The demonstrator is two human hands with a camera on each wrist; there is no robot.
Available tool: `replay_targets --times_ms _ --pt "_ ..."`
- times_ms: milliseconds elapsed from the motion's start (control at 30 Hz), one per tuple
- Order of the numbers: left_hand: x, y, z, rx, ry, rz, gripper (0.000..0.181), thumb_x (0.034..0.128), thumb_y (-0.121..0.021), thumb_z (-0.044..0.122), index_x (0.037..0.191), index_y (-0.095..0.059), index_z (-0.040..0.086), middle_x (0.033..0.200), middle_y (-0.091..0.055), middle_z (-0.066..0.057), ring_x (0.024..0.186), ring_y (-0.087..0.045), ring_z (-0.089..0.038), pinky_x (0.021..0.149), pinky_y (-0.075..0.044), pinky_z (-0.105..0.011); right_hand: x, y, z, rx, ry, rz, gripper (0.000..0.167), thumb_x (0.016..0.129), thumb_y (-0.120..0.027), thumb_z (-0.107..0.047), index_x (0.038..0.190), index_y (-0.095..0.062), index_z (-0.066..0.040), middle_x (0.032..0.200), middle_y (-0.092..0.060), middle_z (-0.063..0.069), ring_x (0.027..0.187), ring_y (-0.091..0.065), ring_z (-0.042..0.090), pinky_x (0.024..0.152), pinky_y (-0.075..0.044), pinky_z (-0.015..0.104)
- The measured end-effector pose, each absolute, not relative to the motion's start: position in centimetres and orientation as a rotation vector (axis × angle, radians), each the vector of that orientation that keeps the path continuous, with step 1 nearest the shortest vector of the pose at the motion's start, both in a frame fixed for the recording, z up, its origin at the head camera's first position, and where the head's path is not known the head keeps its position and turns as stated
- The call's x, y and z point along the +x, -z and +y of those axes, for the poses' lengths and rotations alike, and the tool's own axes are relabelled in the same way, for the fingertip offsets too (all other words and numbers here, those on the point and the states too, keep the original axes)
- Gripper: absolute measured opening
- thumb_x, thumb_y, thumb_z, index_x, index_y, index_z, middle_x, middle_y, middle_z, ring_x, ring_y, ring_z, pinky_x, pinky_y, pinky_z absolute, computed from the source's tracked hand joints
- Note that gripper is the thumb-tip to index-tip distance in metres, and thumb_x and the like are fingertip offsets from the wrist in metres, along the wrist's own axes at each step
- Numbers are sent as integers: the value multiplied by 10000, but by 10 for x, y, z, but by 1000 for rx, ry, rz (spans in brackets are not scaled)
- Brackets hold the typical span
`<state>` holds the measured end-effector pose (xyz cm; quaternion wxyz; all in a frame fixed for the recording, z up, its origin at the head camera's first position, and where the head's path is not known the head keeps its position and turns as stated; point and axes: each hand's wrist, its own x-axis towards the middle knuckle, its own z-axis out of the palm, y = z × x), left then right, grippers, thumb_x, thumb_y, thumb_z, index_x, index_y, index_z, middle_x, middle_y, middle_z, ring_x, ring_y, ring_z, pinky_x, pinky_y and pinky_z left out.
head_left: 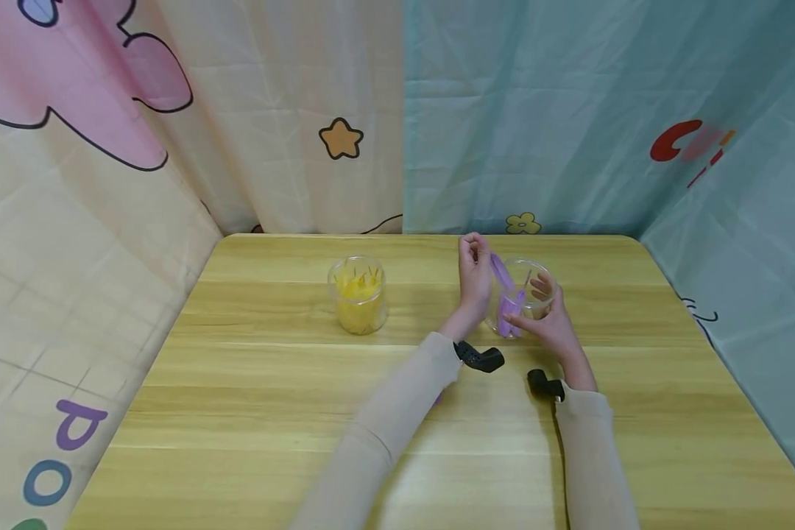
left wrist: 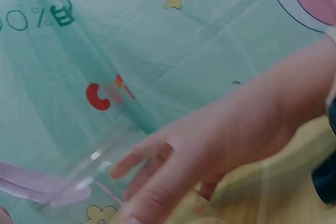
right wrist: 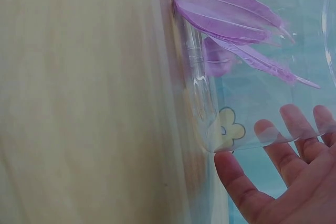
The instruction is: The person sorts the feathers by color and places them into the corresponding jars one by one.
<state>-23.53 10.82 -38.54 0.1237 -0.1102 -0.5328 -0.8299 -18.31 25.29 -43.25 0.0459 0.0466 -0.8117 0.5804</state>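
Near the table's back right stands a clear plastic cup (head_left: pixel 536 263) with several purple feathers (right wrist: pixel 228 14) inside, their quills pointing up. My right hand (head_left: pixel 551 318) holds the cup's side, thumb in front and fingers spread around the far side. My left hand (head_left: pixel 475 274), at the cup's left rim, pinches a purple feather (head_left: pixel 501 271) that slants down toward the opening. In the left wrist view that feather (left wrist: pixel 44 184) appears beside the blurred rim, with the right hand (left wrist: pixel 194 150) past it; only a sliver of the left hand shows there.
A second clear cup (head_left: pixel 358 324), filled with yellow feathers (head_left: pixel 358 291), stands to the left on the wooden table (head_left: pixel 258 397). A bit of something purple (head_left: pixel 439 398) peeks out beside my left sleeve. Printed curtains (head_left: pixel 291 88) hang behind and at both sides.
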Motion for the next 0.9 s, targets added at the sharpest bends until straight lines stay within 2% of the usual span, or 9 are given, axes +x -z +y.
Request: replay_targets --times_ms 200,400,900 --pt "-232 407 112 -444 2276 -1763 128 1017 -425 91 1054 -441 -30 870 -402 15 766 -373 -75 671 -323 -199 -180 434 253 142 -1771 -2477 939 784 -749 -5 1471 -109 -28 1451 -196 305 1309 -202 487 987 -230 673" --pt "-237 428 107 -499 2119 -1939 149 973 -543 128 1070 -501 23 902 -397 39 825 -361 -37 722 -326 -198 -180 435 253 133 -1772 -2483 933 785 -749 -4 1467 -112 -28 1450 -196 304 1309 -200 486 990 -231 669" --pt "-235 451 45 -629 1737 -2380 192 969 -565 237 994 -557 46 878 -459 -35 835 -398 -154 738 -332 -244 -181 432 253 130 -1764 -2487 954 769 -763 -1 1468 -114 -20 1459 -215 282 1312 -209 471 1006 -234 642"
